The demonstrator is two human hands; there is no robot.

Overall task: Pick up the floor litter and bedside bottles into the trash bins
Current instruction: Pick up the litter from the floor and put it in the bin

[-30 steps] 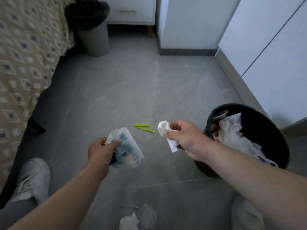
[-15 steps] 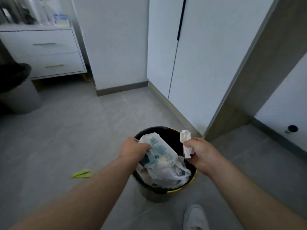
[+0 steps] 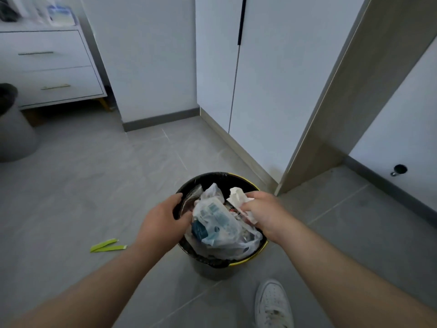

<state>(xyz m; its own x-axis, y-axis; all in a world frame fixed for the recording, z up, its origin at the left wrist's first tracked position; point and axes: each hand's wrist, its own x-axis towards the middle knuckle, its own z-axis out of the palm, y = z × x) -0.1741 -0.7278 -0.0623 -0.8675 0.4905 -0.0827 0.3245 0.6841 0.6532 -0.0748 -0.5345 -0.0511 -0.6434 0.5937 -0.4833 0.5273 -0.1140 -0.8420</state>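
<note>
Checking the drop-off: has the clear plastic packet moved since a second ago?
Yes. The packet went from above the floor left of the black bin down into it.

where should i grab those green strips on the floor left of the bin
Pinch the green strips at their left end, where the two seem to meet in a narrow V, so one pinch likely takes both. Come straight down with fingertips: they lie thin and flat on the floor, leaving no raised edge to hook from the side. The left hand is nearer.
</note>
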